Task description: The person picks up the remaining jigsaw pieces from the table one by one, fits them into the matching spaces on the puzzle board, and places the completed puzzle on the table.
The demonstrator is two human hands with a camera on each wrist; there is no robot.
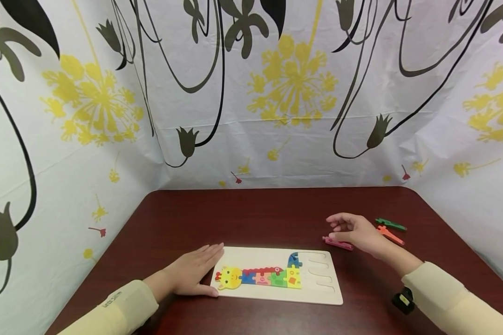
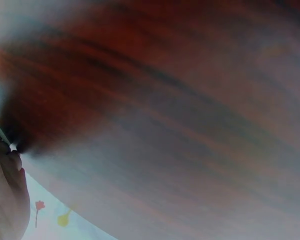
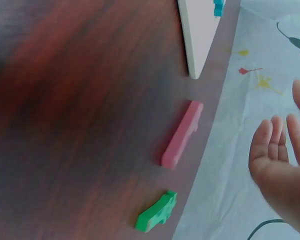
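Observation:
A white giraffe puzzle board (image 1: 272, 296) lies on the table, its yellow head piece (image 1: 229, 278) at the left and a blue piece (image 1: 294, 260) at the upper right. Several outlined leg slots show bare board on the right. My left hand (image 1: 197, 270) rests at the board's left edge, fingers extended and thumb along the near corner. Above the table, my right hand (image 1: 358, 235) hovers by a pink puzzle piece (image 3: 182, 135), fingers loosely bent and holding nothing. The right wrist view shows this hand raised apart from the pink piece and a green puzzle piece (image 3: 156, 211).
An orange puzzle piece (image 1: 390, 235) lies beside the green one, to the right behind my right hand. The dark red-brown table (image 1: 234, 214) meets a flower-printed white cloth (image 1: 234, 107) at the back and sides.

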